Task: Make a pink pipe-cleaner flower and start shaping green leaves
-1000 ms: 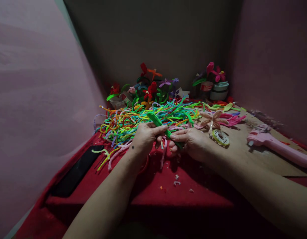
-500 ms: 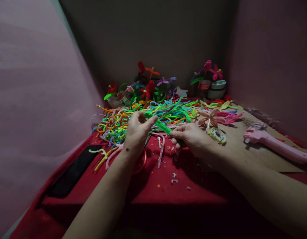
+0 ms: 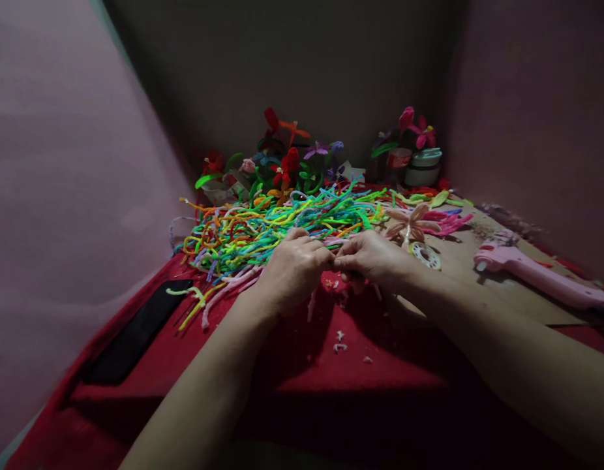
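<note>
My left hand [image 3: 297, 264] is closed, its back toward me and its fingers curled. Fingertip to fingertip with it, my right hand [image 3: 373, 258] pinches with thumb and forefinger. The bundle of green pipe cleaners that both hands held half a second ago is now hidden behind my fingers. Just beyond the hands spreads a tangled pile of colourful pipe cleaners [image 3: 253, 228]. A pale pink pipe-cleaner flower [image 3: 413, 223] lies to the right of my right hand, beside a roll of tape [image 3: 426, 256].
A black phone [image 3: 135, 336] lies at left on the red cloth [image 3: 375, 372]. At right, a pink glue gun [image 3: 541, 271] rests on a cardboard sheet [image 3: 463, 287]. Finished flowers [image 3: 287, 168] and a lidded container [image 3: 423, 170] stand at the back. Small scraps dot the cloth.
My left hand has turned over and moved right, against my right hand. The green pipe cleaners have gone out of sight behind the fingers. The view has shifted slightly.
</note>
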`<state>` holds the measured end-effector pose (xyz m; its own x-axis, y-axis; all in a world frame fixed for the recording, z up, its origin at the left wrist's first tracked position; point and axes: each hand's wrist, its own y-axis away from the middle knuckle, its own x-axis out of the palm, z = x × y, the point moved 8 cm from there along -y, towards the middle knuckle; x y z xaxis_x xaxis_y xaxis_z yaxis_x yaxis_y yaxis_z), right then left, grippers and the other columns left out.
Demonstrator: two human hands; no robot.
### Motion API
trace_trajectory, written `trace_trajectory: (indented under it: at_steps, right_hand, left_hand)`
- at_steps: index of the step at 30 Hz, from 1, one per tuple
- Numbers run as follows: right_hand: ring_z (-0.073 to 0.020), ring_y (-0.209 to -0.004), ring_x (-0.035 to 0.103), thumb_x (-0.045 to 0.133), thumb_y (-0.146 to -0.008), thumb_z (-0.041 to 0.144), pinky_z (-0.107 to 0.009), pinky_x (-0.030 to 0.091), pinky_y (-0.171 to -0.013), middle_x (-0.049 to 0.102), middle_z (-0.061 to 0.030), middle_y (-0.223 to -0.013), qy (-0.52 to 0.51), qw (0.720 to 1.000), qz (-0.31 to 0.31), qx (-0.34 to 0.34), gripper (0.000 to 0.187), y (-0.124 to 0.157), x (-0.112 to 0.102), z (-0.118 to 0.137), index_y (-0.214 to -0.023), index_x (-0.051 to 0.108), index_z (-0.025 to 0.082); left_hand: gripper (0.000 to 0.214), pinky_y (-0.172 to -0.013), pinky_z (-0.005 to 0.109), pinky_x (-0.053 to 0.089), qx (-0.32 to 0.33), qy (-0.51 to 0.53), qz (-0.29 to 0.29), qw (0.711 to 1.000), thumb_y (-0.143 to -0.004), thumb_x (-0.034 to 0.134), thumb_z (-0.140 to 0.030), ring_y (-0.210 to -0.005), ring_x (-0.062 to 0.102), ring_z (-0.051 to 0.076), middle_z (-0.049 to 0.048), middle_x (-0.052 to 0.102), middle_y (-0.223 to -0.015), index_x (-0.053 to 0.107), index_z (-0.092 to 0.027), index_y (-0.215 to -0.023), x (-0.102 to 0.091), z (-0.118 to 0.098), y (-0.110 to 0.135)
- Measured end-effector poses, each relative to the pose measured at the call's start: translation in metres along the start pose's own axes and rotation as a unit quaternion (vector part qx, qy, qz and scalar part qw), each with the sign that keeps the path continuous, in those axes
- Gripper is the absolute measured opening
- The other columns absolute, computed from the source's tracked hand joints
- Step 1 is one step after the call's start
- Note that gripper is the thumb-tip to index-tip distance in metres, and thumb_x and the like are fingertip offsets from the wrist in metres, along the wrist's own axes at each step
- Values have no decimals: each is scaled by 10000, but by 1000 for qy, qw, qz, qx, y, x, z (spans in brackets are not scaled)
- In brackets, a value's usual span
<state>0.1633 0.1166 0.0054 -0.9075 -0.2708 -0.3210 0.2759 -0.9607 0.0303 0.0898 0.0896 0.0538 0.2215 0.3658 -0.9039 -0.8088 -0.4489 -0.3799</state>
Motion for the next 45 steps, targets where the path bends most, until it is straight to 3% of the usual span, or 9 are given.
trace_trajectory:
  at_steps: [6,10,15,20,22,31,40,43,45]
  right_hand:
    - [-72,-299,465,623,-706,204,-172,299,-314,539,-2,-363,-28,998,49,-20,283,1,3,2,-437,569,136]
    - [-88,-343,506,600,-759,316,-188,389,-355,600,-20,-464,-167,984,53,-15,265,-2,-1,-1,-578,606,123]
    - [-133,-468,584,473,-828,439,-288,507,-514,646,-59,-583,-380,924,39,8,377,-5,-4,0,-676,598,117]
    - [-105,-527,592,707,-654,276,-227,475,-550,653,-23,-629,-369,927,-23,-66,180,-4,-6,6,-716,629,126]
    - [-95,-488,570,729,-621,266,-211,438,-504,641,-12,-602,-325,940,-60,-82,187,-3,-8,4,-699,631,126]
    - [-93,-435,502,596,-709,296,-229,382,-456,567,7,-510,-166,960,-196,-110,202,5,-24,4,-579,558,147]
    - [-88,-418,452,553,-730,237,-230,345,-450,527,14,-460,-100,958,-247,-103,218,22,-24,14,-529,546,152]
    - [-106,-487,455,533,-751,212,-246,350,-504,522,9,-501,48,945,-257,-195,181,28,-21,31,-586,585,158]
    - [-131,-574,468,524,-752,178,-268,363,-573,541,-12,-561,185,907,-244,-291,170,33,-15,48,-602,604,166]
  left_hand:
    - [243,-751,295,358,-62,79,6,995,-779,477,-148,-573,502,132,21,612,-572,619,-183,-584,3,9,2]
    - [199,-649,261,355,-140,128,-19,982,-738,496,-143,-587,493,133,22,611,-587,641,-173,-605,-4,21,5]
    - [168,-542,223,355,-300,293,-49,907,-710,524,-233,-534,491,114,3,584,-544,644,-141,-639,-4,49,15]
    - [166,-550,216,389,-347,433,-61,830,-694,533,-247,-555,530,120,20,622,-583,631,-126,-633,5,53,19]
    - [167,-558,219,392,-346,423,-64,835,-695,537,-246,-563,535,124,19,618,-579,630,-129,-620,4,51,18]
    - [157,-621,243,375,-308,192,-115,925,-749,524,-218,-636,564,143,33,663,-663,663,-169,-697,-6,34,12]
    - [210,-577,226,369,-350,252,-104,896,-756,494,-220,-560,535,127,16,622,-569,638,-159,-617,3,40,14]
    - [194,-568,226,361,-343,248,-98,901,-752,503,-225,-550,523,124,13,616,-568,651,-160,-644,5,39,14]
    - [197,-558,229,344,-317,217,-84,919,-754,502,-216,-538,500,119,12,605,-567,654,-163,-640,6,35,12]
